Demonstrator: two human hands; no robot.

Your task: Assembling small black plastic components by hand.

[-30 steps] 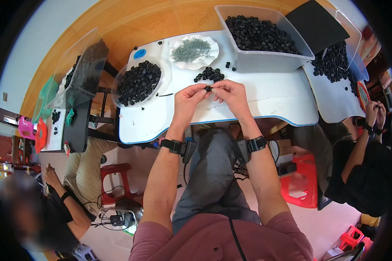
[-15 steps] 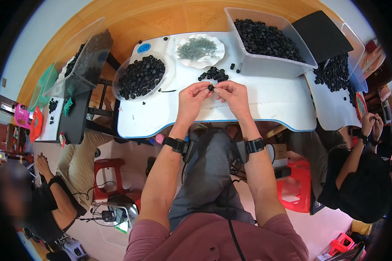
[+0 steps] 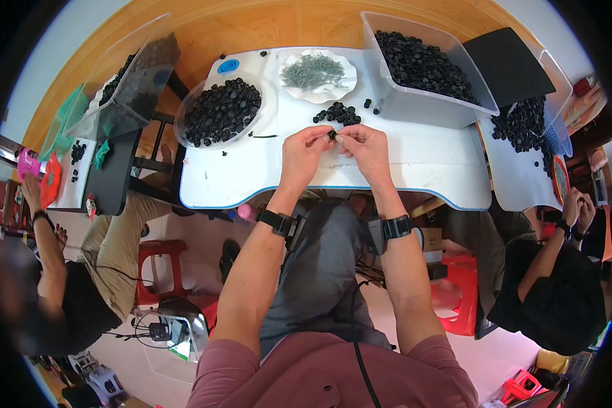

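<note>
Over the near middle of the white table [image 3: 251, 173], both my hands meet around one small black round part [image 3: 332, 135], like a little cap or knob. My left hand [image 3: 302, 153] pinches it between thumb and fingertips. From the other side, my right hand [image 3: 366, 149] grips the same part, its fingers curled and partly hiding it. Just beyond my fingertips lies a small heap of similar black parts [image 3: 340, 113]. Farther back, a white wavy-rimmed plate [image 3: 351, 81] holds a tangle of thin grey-green strips [image 3: 313, 70].
A round clear tub [image 3: 181, 129] full of black parts stands at left, near a blue ring-shaped lid [image 3: 228, 65]. At right is a large clear bin [image 3: 421, 114] of black parts. People work at side tables on both sides; red stools [image 3: 158, 272] stand below.
My hands keep their pinch on the small black part with little visible movement. The view has shifted slightly. At left, another person's arm has reached out toward the red tray and pink object.
</note>
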